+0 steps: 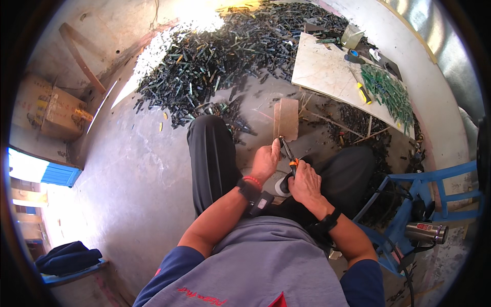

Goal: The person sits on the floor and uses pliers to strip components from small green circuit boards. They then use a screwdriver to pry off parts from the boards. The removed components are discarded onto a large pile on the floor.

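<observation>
My right hand (pixel 306 182) is closed around the orange-and-black handle of a slim metal hand tool that looks like pliers (pixel 289 152). Its dark tip points up to the fingertips of my left hand (pixel 265 162). That hand is closed with the thumb raised, and whatever it pinches is too small to make out. Just beyond the thumb and the tool's tip is a brown block (pixel 288 118) with a narrower strip along its left side. Whether my left hand touches the block cannot be told.
A large heap of dark strips (pixel 199 69) covers the floor ahead. At the right, a pale board table (pixel 325 64) carries green strips (pixel 386 92), a yellow-handled tool (pixel 364 94) and a cloudy container (pixel 352 37). A blue chair (pixel 417 192) with a steel flask (pixel 425 233) stands beside me. Cardboard boxes (pixel 51 110) are at the left.
</observation>
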The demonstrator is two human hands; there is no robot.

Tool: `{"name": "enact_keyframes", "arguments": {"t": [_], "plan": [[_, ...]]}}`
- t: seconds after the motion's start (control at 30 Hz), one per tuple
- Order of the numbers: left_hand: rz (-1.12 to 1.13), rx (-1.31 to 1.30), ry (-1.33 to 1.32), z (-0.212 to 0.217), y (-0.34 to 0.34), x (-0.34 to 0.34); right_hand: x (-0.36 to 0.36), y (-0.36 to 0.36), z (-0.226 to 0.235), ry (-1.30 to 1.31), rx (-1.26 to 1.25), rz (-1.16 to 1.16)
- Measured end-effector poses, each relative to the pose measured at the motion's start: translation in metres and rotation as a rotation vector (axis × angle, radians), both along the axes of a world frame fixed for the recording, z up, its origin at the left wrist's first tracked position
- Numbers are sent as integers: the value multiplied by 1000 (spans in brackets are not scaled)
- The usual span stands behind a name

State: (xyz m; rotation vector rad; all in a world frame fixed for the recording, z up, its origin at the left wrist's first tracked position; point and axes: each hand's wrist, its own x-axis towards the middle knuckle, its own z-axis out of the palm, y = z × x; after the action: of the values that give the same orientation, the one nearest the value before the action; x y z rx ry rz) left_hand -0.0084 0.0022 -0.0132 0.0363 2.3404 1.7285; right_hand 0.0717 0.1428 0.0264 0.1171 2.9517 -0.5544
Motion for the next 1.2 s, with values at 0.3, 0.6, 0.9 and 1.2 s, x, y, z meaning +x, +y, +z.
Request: {"name": "enact_keyframes", "arguments": {"t": [0.3, 0.6, 0.9, 1.2], "plan": [[18, -87, 20, 3, 2, 2, 2, 5, -7, 38, -124, 49], [6, -125, 31, 2, 1, 3, 0, 11, -10, -17, -283, 59], [4, -176, 86, 2, 0, 4, -1, 23, 9, -760, -1653, -294], [-49, 121, -38, -26, 6, 6, 25, 6, 44, -465, -1873, -236]]}}
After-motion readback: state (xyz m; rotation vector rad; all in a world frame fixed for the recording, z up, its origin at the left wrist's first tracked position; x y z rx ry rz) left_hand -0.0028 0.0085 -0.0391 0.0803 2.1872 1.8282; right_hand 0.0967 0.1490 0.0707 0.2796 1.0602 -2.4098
